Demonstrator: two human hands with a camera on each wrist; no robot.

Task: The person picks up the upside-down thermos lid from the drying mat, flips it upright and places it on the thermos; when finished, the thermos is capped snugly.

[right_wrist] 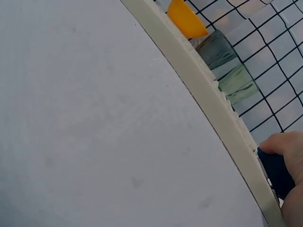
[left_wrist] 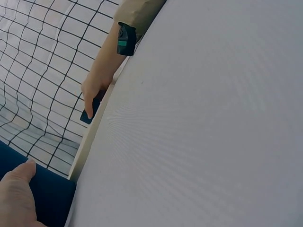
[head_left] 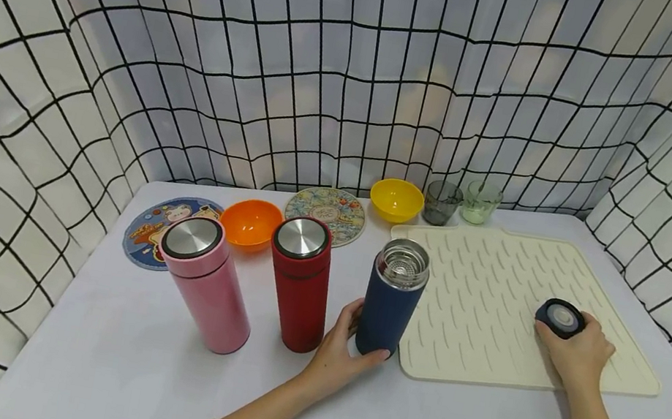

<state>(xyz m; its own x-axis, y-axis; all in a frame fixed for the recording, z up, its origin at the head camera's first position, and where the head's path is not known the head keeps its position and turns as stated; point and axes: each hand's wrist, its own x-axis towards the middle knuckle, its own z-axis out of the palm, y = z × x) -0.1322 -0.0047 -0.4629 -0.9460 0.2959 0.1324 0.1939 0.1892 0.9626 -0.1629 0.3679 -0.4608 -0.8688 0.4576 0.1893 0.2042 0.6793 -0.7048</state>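
Note:
An uncapped dark blue thermos (head_left: 389,307) stands upright on the white table, its steel mouth and inner strainer showing. My left hand (head_left: 343,355) grips it low down, thumb across the front and fingers round the left side; the left wrist view shows the thumb on the blue wall (left_wrist: 49,198). Over at the right, my right hand (head_left: 582,351) holds the dark blue thermos lid (head_left: 560,318), underside up, at the cream ridged mat (head_left: 490,324). In the right wrist view the lid (right_wrist: 277,172) sits between thumb and fingers, right by the mat's surface.
A red thermos (head_left: 302,293) and a pink thermos (head_left: 214,300), both capped, stand left of the blue one. Behind are an orange bowl (head_left: 251,225), a yellow bowl (head_left: 396,201), two glasses (head_left: 441,205), and two round patterned mats (head_left: 335,213). Black-gridded white curtains (head_left: 358,80) enclose the table.

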